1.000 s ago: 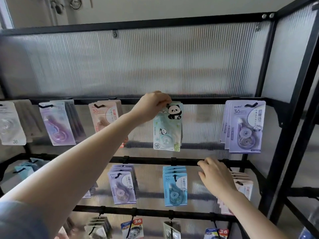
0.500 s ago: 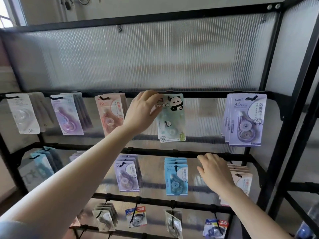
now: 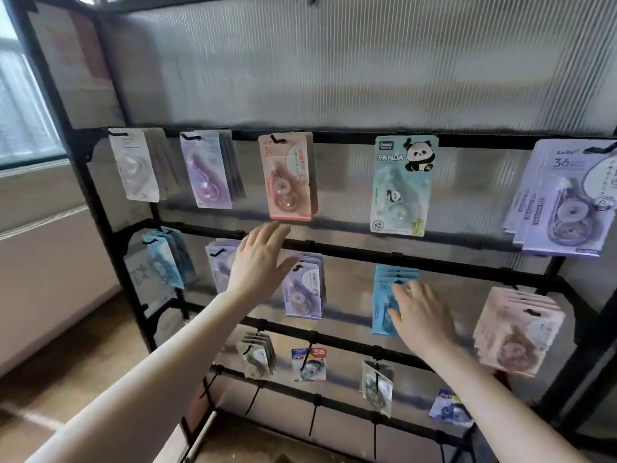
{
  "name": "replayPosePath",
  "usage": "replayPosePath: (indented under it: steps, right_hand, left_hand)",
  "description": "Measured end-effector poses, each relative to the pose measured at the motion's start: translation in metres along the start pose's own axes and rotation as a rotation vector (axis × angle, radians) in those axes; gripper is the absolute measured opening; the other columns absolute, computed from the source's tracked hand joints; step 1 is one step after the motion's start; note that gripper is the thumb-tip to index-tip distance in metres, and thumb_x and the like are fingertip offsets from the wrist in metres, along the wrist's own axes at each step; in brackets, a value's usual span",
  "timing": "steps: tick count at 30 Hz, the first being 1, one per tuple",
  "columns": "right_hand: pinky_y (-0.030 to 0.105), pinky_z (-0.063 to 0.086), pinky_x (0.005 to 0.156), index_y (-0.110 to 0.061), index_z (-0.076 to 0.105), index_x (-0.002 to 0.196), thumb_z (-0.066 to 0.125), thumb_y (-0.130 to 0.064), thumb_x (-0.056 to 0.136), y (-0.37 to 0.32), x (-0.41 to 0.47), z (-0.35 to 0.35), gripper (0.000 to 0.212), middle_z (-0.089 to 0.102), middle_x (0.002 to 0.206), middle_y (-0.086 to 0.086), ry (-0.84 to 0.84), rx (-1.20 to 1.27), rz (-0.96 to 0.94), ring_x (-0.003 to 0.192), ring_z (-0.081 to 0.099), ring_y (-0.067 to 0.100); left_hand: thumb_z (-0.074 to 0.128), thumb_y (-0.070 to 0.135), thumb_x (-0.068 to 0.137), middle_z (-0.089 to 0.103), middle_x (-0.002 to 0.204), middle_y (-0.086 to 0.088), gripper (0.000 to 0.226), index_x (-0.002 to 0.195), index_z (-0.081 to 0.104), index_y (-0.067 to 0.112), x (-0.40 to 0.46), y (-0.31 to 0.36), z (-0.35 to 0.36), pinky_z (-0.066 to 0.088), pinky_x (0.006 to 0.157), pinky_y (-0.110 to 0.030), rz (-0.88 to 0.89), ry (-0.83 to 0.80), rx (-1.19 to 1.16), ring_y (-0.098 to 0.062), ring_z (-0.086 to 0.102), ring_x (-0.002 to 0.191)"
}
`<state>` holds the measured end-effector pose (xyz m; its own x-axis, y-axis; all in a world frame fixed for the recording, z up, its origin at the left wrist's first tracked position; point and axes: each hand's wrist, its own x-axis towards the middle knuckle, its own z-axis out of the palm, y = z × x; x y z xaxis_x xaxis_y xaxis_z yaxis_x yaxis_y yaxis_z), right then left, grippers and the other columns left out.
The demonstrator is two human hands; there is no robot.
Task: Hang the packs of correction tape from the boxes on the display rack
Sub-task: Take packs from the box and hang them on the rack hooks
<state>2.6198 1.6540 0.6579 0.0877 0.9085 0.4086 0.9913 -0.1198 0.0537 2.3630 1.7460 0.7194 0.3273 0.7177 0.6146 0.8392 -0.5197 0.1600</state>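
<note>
A light-blue panda pack of correction tape (image 3: 402,185) hangs alone on a hook of the top rail of the black display rack (image 3: 364,137). My left hand (image 3: 258,264) is open and empty, fingers spread, below the pink pack (image 3: 288,177) and in front of the second rail. My right hand (image 3: 422,317) is open too, held in front of the blue packs (image 3: 389,285) on the second row. Neither hand holds a pack. No boxes are in view.
Other packs hang in rows: white (image 3: 137,168), purple (image 3: 208,173), lilac (image 3: 564,200) on top; teal (image 3: 168,259), lilac (image 3: 305,289), pink (image 3: 517,329) below; several small packs on the third rail. A window (image 3: 23,111) is at left, a wooden floor (image 3: 66,369) below.
My left hand has let go of the panda pack, which now hangs on its hook, and dropped down and left. My right hand has come off the second rail. The view has swung left.
</note>
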Motion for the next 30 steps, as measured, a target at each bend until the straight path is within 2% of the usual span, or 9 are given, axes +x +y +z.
replayPosePath:
  steps: [3,6,9,11,17,24,26,27,30]
  right_hand:
    - [0.04,0.046,0.088,-0.01,0.053,0.123,0.06,-0.029,0.087,-0.028,-0.002,0.011,0.042,0.05,0.122,0.018,-0.02,-0.011,0.078,0.11,0.05,0.033]
    - [0.052,0.043,0.091,-0.002,0.059,0.113,0.073,-0.018,0.075,-0.052,-0.006,0.024,0.044,0.048,0.125,0.028,0.083,0.007,0.201,0.115,0.047,0.045]
    - [0.055,0.038,0.095,0.0,0.058,0.113,0.074,-0.013,0.072,-0.076,-0.017,0.042,0.046,0.047,0.125,0.029,0.151,-0.017,0.223,0.117,0.044,0.047]
    - [0.056,0.037,0.097,-0.001,0.057,0.115,0.073,-0.013,0.072,-0.093,-0.026,0.058,0.048,0.045,0.127,0.029,0.136,-0.013,0.25,0.118,0.042,0.047]
    - [0.053,0.043,0.09,-0.003,0.057,0.116,0.072,-0.015,0.073,-0.139,-0.071,0.123,0.047,0.049,0.125,0.027,-0.059,0.036,0.284,0.111,0.049,0.045]
    - [0.052,0.045,0.09,-0.004,0.056,0.121,0.071,-0.017,0.077,-0.154,-0.131,0.226,0.049,0.05,0.127,0.027,-0.324,0.055,0.295,0.111,0.052,0.044]
    - [0.052,0.044,0.091,-0.003,0.056,0.121,0.072,-0.015,0.076,-0.151,-0.151,0.261,0.049,0.05,0.126,0.028,-0.386,0.068,0.305,0.111,0.052,0.045]
    - [0.053,0.043,0.092,-0.002,0.055,0.121,0.072,-0.015,0.076,-0.149,-0.162,0.279,0.049,0.05,0.126,0.028,-0.417,0.073,0.314,0.113,0.05,0.045]
    - [0.053,0.041,0.094,-0.002,0.054,0.122,0.07,-0.014,0.078,-0.143,-0.196,0.332,0.048,0.049,0.127,0.029,-0.502,0.059,0.32,0.116,0.048,0.045]
  left_hand:
    - [0.058,0.039,0.088,0.038,0.145,-0.007,0.057,0.138,0.041,0.017,-0.025,-0.039,0.013,0.025,0.111,-0.041,-0.071,-0.061,-0.011,-0.025,0.032,0.135]
    - [0.056,0.039,0.089,0.036,0.146,-0.006,0.057,0.139,0.039,0.018,-0.052,-0.077,0.031,0.022,0.112,-0.039,-0.09,-0.113,-0.035,-0.024,0.029,0.136]
    - [0.06,0.038,0.087,0.039,0.144,-0.009,0.058,0.137,0.042,0.015,-0.082,-0.113,0.051,0.022,0.112,-0.041,-0.059,-0.184,-0.052,-0.028,0.03,0.136]
    - [0.063,0.036,0.085,0.042,0.141,-0.01,0.057,0.135,0.045,0.014,-0.101,-0.134,0.067,0.025,0.11,-0.042,-0.039,-0.239,-0.06,-0.029,0.033,0.134]
    - [0.06,0.036,0.084,0.043,0.141,-0.012,0.057,0.134,0.046,0.011,-0.162,-0.166,0.12,0.026,0.109,-0.043,-0.071,-0.397,-0.114,-0.031,0.035,0.133]
    - [0.06,0.036,0.086,0.041,0.143,-0.015,0.058,0.135,0.045,0.008,-0.245,-0.172,0.199,0.019,0.114,-0.041,-0.142,-0.609,-0.145,-0.031,0.031,0.136]
    - [0.051,0.043,0.086,0.045,0.139,-0.016,0.059,0.132,0.048,0.006,-0.275,-0.173,0.229,0.015,0.113,-0.038,-0.15,-0.683,-0.134,-0.033,0.035,0.133]
    - [0.045,0.046,0.084,0.046,0.138,-0.016,0.061,0.131,0.049,0.006,-0.291,-0.173,0.243,0.017,0.113,-0.039,-0.147,-0.712,-0.136,-0.034,0.038,0.131]
    - [0.049,0.042,0.09,0.034,0.148,-0.011,0.057,0.138,0.039,0.011,-0.339,-0.172,0.284,0.02,0.113,-0.04,-0.2,-0.849,-0.163,-0.03,0.026,0.138]
